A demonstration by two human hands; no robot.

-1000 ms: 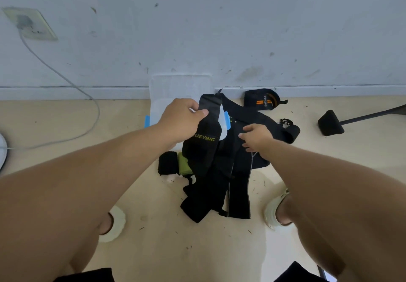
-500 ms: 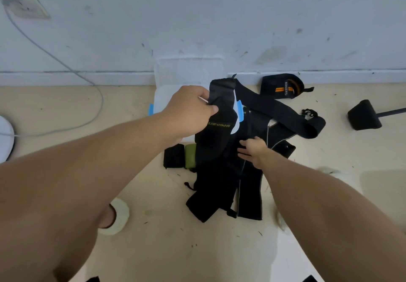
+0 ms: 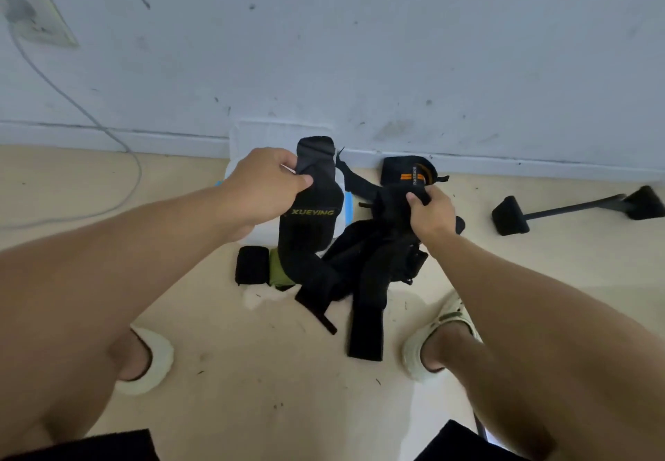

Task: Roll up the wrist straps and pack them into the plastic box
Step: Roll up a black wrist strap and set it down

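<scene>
While limp black webbing sags, both hands (image 3: pixel 264 187) pinch fabric straps (image 3: pixel 313 216).

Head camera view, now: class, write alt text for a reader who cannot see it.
A person's left hand lifts a black XUEYING strap while the right hand grips another black strap from a tangled pile on the floor, in front of a plastic box against the wall.

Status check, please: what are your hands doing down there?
Left hand grips XUEYING strap. Right hand pinches tangled straps. Plastic box behind, largely hidden.
</scene>
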